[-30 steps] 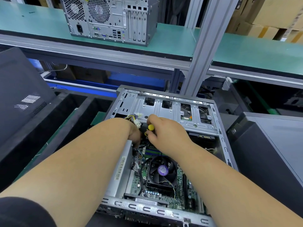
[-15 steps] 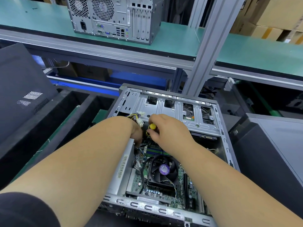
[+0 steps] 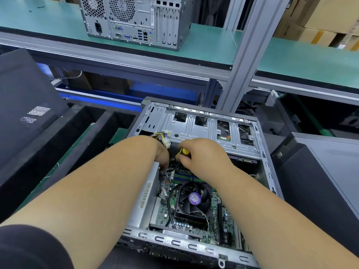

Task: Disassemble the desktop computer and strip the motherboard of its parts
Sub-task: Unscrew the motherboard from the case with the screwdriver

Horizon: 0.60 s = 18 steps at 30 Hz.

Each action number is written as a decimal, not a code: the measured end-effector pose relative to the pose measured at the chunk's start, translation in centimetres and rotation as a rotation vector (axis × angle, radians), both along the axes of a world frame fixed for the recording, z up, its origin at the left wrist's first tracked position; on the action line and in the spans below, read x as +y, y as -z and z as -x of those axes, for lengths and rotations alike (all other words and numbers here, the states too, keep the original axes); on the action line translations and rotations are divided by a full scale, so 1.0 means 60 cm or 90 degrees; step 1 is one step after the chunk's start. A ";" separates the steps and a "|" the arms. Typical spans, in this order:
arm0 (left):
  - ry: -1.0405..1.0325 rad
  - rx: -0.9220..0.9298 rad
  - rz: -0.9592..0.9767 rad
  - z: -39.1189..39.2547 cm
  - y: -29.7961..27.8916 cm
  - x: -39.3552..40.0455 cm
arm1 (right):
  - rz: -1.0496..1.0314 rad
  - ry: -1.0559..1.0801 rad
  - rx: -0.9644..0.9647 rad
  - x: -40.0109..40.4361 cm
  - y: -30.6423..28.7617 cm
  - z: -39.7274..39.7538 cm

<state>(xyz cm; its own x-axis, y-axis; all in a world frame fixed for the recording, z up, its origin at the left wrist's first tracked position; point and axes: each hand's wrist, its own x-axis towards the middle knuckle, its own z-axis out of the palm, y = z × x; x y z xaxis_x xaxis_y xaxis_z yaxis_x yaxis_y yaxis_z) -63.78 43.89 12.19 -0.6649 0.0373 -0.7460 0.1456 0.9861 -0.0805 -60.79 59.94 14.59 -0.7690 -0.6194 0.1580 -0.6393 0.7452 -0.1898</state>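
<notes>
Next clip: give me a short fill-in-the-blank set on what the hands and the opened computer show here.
1. The right hand grips a screwdriver whose handle is black and ____.
2. The sticker on the hub of the CPU fan is ____.
3. The loose white connector lies beside the ____ hand.
4. The second computer stands on the ____ shelf.

Missing words: yellow; purple; left; green

Bare galvanized steel of the open computer case point(image 3: 194, 125) is gleaming dully at frame centre, a glossy green motherboard point(image 3: 165, 214) and matt black plastic fan point(image 3: 192, 200) showing inside.
</notes>
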 end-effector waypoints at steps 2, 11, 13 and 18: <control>0.000 -0.001 -0.002 0.001 0.001 -0.002 | 0.020 0.002 0.003 0.002 -0.003 0.000; -0.012 -0.002 -0.031 0.001 0.002 0.005 | 0.147 0.060 0.050 0.024 -0.028 -0.004; -0.042 0.011 -0.058 -0.002 -0.004 0.004 | 0.176 0.073 0.049 0.027 -0.031 -0.004; -0.119 0.010 -0.123 -0.004 -0.002 0.000 | 0.233 0.098 0.029 0.031 -0.033 -0.005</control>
<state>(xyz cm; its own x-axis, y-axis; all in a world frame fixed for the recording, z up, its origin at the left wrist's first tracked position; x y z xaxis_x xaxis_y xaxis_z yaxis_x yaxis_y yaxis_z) -63.52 43.89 12.34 -0.6852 0.0539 -0.7264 -0.0398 0.9930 0.1113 -60.48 61.81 16.56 -0.8356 -0.3938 0.3829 -0.5392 0.7210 -0.4352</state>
